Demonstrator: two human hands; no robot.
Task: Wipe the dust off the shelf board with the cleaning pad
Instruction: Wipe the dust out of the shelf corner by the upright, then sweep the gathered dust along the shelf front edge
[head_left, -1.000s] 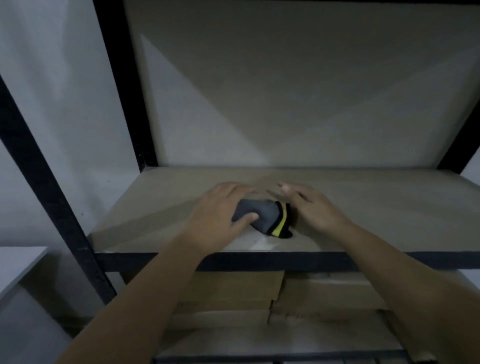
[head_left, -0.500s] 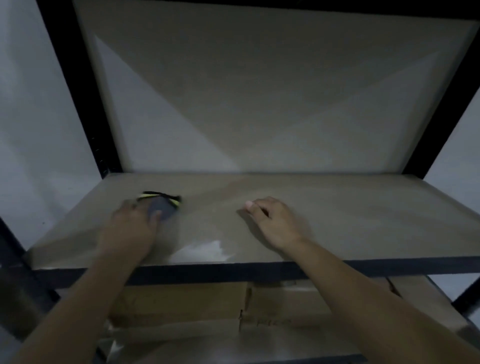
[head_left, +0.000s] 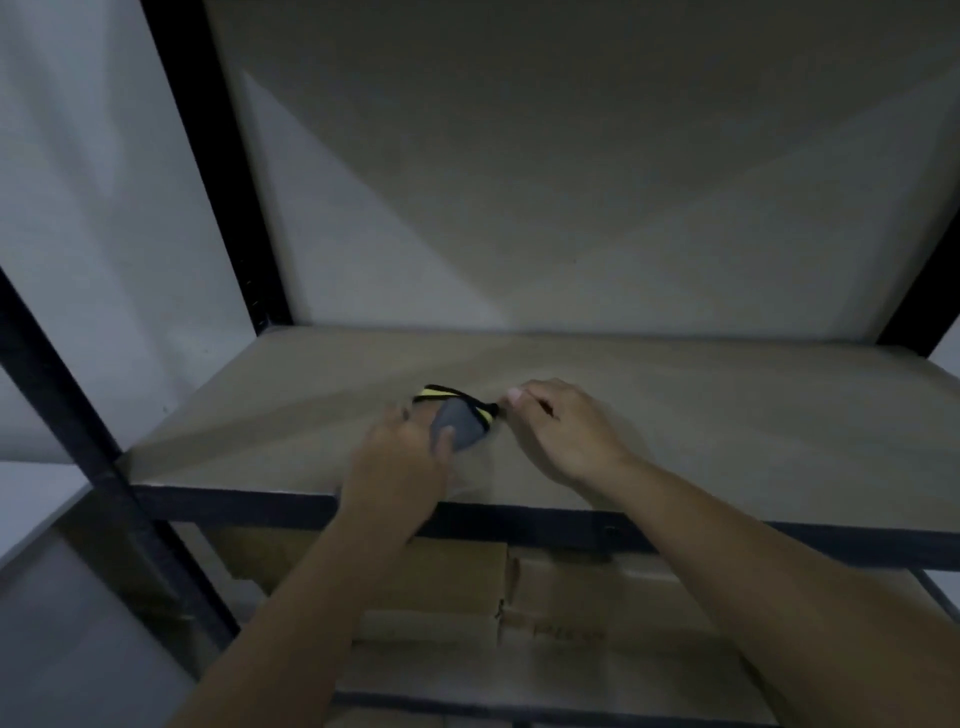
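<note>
Left hand (head_left: 400, 457) is gripping the grey pad (head_left: 457, 423), thumb curled over it, pressing it onto the shelf board (head_left: 727, 415) near mid-front. Right hand (head_left: 566, 431) is resting just beside the pad, fingers loosely curled, holding nothing. Cardboard boxes (head_left: 571, 597) are sitting beneath.

bare shelf board (head_left: 727, 426) right of hands, black posts (head_left: 208, 171) flanking

Half a second ago the left hand (head_left: 402, 457) and pad (head_left: 460, 422) were at the left of the board (head_left: 727, 431), well apart from the right hand (head_left: 563, 434). Now they are back at frame centre, the pad's yellow-striped edge just beside the right hand's fingertips (head_left: 514, 396).
</note>
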